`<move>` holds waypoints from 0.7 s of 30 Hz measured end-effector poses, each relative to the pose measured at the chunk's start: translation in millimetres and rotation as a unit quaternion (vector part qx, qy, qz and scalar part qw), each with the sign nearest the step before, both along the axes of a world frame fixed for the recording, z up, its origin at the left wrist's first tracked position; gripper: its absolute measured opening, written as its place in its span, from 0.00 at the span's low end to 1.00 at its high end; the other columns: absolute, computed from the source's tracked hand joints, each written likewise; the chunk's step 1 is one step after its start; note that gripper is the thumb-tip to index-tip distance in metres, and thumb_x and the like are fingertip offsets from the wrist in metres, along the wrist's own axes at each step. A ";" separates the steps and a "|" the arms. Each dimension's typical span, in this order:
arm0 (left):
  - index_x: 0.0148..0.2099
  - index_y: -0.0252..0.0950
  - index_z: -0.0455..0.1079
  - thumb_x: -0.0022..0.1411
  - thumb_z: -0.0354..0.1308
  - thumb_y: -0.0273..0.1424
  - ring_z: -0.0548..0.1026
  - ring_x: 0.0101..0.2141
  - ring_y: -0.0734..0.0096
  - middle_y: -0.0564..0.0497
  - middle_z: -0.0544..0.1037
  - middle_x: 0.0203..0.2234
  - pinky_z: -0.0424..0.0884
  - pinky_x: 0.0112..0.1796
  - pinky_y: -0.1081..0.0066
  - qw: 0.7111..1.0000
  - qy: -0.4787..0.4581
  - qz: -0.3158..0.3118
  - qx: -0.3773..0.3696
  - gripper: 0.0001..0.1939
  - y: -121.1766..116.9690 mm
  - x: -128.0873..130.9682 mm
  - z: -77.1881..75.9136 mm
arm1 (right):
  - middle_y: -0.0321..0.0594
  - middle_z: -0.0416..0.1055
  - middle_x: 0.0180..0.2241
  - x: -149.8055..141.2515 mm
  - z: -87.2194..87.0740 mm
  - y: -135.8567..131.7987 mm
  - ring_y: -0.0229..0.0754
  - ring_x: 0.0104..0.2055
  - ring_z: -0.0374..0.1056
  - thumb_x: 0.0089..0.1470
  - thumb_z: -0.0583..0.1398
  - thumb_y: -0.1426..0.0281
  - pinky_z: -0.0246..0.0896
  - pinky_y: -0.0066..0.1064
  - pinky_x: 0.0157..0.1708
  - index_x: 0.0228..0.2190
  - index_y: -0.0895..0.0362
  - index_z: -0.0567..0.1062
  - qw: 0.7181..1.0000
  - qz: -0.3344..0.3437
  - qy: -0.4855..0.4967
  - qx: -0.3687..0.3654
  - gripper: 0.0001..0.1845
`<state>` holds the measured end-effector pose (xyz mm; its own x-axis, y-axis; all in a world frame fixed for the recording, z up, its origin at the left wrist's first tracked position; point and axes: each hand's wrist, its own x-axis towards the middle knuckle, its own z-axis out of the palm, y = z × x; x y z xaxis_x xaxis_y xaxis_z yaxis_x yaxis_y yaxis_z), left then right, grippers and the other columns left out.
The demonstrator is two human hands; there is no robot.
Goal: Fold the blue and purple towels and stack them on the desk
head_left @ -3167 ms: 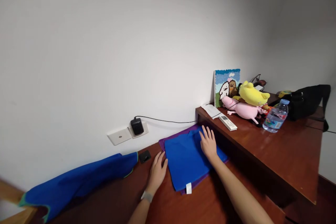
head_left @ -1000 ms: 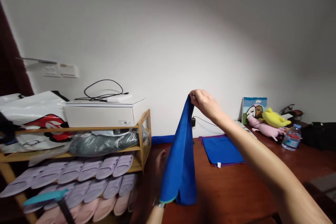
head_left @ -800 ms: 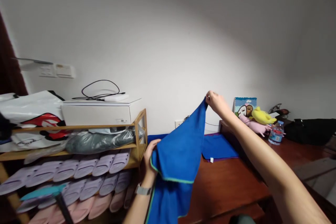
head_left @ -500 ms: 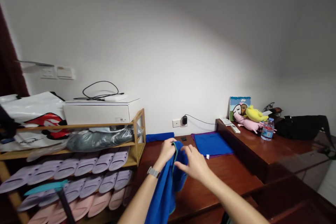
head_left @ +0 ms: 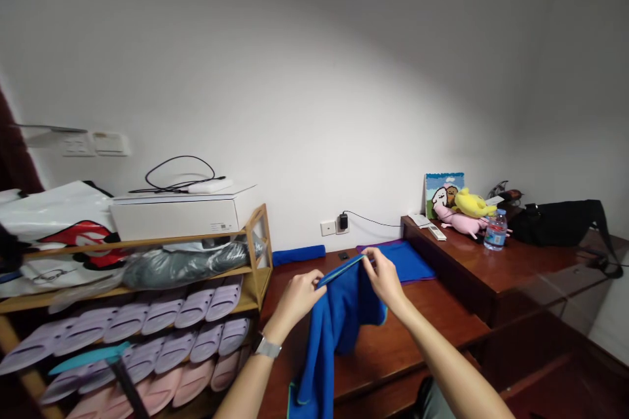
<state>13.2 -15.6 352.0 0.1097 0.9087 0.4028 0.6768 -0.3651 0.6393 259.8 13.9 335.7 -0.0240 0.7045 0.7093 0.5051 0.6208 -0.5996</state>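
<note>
A blue cloth with a green edge hangs between my hands over the low wooden table. My left hand pinches its top edge on the left, and my right hand pinches the same edge on the right, so the edge is stretched between them. The rest of the cloth drapes down past the table's front edge. Behind my right hand a folded blue cloth lies on a purple one on the table.
A wooden rack on the left holds a white box, bags and rows of lilac slippers. Another rolled blue cloth lies by the wall. A raised wooden shelf carries plush toys, a water bottle and a black bag.
Half a second ago my hands were bunched together on the cloth; now they have drawn apart, stretching its top edge. Earlier my right hand held it high by one corner.
</note>
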 end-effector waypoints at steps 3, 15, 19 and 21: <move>0.38 0.39 0.79 0.61 0.57 0.40 0.73 0.28 0.69 0.54 0.79 0.25 0.65 0.33 0.71 0.999 -0.002 -0.031 -0.012 0.12 -12.2 -11.9 -14.4 | 0.44 0.82 0.45 14.8 19.7 -8.4 0.48 0.42 0.80 0.73 0.50 0.59 0.69 0.33 0.41 0.49 0.52 0.76 0.995 -0.071 -0.051 0.056 0.18; 0.29 0.40 0.72 0.53 0.65 0.60 0.72 0.29 0.67 0.56 0.76 0.24 0.68 0.31 0.71 0.995 -0.052 0.011 -0.082 0.27 -42.8 -91.7 -11.5 | 0.44 0.77 0.23 125.6 47.3 -11.8 0.42 0.23 0.72 0.72 0.47 0.41 0.50 0.31 0.25 0.25 0.55 0.78 0.931 -0.223 -0.276 0.090 0.39; 0.28 0.41 0.74 0.45 0.69 0.60 0.73 0.29 0.66 0.55 0.77 0.24 0.70 0.31 0.71 0.996 0.001 0.043 -0.083 0.27 -59.6 -123.2 0.2 | 0.39 0.73 0.19 155.2 45.3 -35.0 0.39 0.23 0.68 0.62 0.56 0.34 0.51 0.30 0.26 0.21 0.54 0.77 0.949 -0.022 -0.308 -0.069 0.39; 0.25 0.42 0.74 0.44 0.69 0.60 0.74 0.28 0.65 0.55 0.78 0.23 0.72 0.31 0.70 0.994 0.031 0.042 -0.100 0.26 -70.3 -135.4 4.5 | 0.38 0.73 0.20 166.8 46.2 -50.8 0.39 0.24 0.66 0.53 0.63 0.33 0.52 0.30 0.26 0.21 0.55 0.77 0.939 0.070 -0.288 -0.176 0.37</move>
